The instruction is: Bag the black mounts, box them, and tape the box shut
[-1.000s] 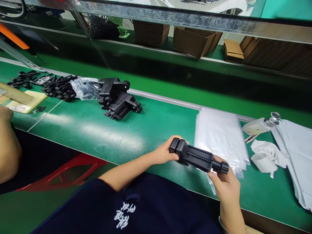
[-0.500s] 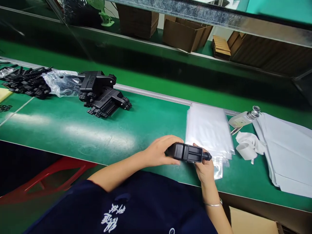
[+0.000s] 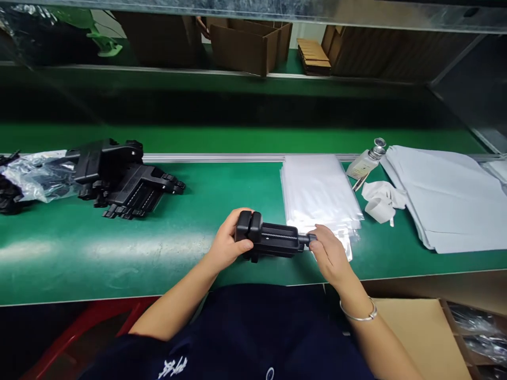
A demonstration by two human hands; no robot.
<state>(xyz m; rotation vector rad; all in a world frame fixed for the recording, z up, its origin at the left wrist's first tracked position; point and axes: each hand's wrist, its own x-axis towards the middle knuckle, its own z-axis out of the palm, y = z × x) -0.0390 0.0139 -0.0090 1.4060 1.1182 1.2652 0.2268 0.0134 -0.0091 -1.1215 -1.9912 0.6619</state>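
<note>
I hold a black plastic clamp-like part level over the green table, near its front edge. My left hand is wrapped round the part's thick left end. My right hand pinches the small knob at its right end. A stack of clear plastic bags lies just behind and right of the part. A pile of the same black parts sits to the left.
A crumpled clear bag lies at far left. A small glass bottle, white cloth scraps and white sheets lie at right. Cardboard boxes stand on the shelf behind. An open carton is below right.
The view has swung right and squared up to the table. The black part has levelled out, and my right hand now pinches its end knob instead of supporting it from below.
</note>
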